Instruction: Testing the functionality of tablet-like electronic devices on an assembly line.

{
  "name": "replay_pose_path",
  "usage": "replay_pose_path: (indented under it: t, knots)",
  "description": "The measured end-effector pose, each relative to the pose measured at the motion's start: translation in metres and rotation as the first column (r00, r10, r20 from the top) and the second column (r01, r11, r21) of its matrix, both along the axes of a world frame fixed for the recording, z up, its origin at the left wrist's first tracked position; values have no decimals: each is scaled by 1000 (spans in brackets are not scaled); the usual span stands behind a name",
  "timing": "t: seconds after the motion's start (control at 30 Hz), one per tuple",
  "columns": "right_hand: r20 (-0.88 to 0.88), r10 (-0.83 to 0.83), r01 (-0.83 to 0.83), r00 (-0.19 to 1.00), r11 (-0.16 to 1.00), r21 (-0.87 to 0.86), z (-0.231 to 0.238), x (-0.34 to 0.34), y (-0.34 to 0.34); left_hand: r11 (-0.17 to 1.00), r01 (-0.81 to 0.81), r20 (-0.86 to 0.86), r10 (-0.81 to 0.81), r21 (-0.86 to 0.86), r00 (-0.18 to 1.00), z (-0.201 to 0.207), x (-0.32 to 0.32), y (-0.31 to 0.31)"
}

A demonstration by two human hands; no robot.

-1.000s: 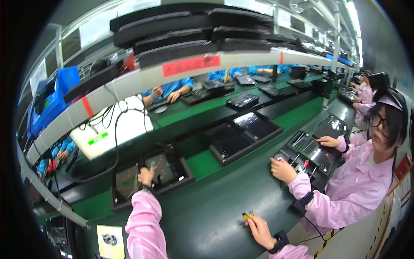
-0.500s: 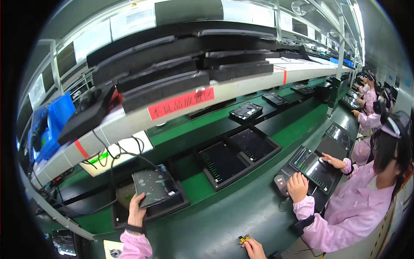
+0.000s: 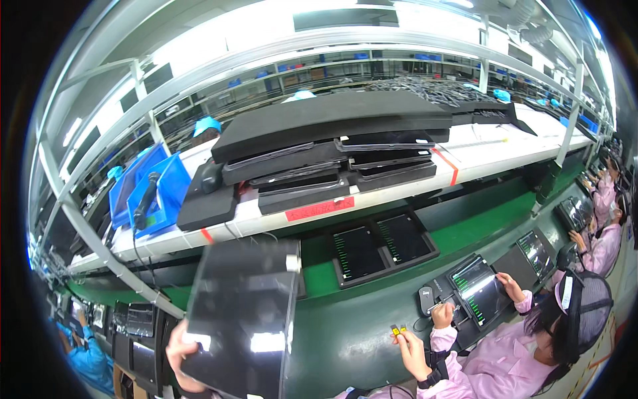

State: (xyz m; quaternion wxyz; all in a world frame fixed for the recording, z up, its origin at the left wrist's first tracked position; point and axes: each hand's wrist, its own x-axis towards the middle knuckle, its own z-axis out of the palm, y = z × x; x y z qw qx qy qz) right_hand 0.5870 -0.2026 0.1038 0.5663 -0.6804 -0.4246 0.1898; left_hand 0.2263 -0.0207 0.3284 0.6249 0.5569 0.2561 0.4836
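Note:
In my left hand (image 3: 183,356) is a large dark tablet (image 3: 242,312) with a glossy face, raised upright close in front of me. My fingers grip its left edge, and white light reflects off its lower half. My right hand (image 3: 415,356), lower and further right, pinches two small yellow-and-black pieces (image 3: 399,329) between its fingertips. A dark band circles my right wrist.
Two tablets with green marks on their screens lie in a black foam tray (image 3: 385,266) on the green belt. On the right a co-worker in pink handles another tablet (image 3: 477,292). Stacked black foam trays (image 3: 332,120) and blue bins (image 3: 156,193) fill the shelf.
My left hand has lifted the tablet from the tray at the left and brought it up nearer to me. My right hand has risen with the small pieces. The view has tilted upward.

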Motion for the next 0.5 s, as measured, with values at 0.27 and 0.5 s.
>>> replay_pose_path:
  t: [0.27, 0.5]
  knots:
    - [-71, -4, 7, 997, 999, 45, 8, -27, 2, 632, -195, -2, 296, 750, 955, 104, 84, 208]
    - [-56, -73, 70, 996, 996, -50, -21, -46, -18, 987, 29, -381, 35, 161, 924, 179, 210, 326]
